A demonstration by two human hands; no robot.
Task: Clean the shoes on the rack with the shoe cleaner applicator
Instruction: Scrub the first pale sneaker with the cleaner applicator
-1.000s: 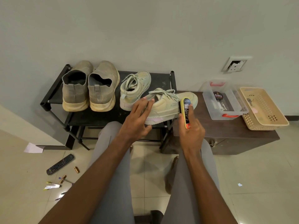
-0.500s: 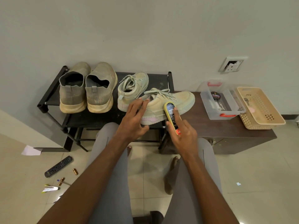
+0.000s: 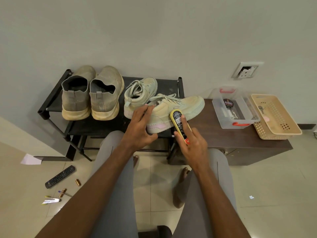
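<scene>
1. Fingers (image 3: pixel 184 124) of my right hand (image 3: pixel 193 145) curl round the yellow applicator (image 3: pixel 179 121), its tip against the pale sneaker (image 3: pixel 176 109) at frame centre.
2. Left hand (image 3: pixel 139 127) fingers, spread, press that sneaker's heel on the black rack (image 3: pixel 54 93).

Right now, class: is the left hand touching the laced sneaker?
Touching. The head view shows the left hand resting its fingers on the sneaker's heel side.
</scene>
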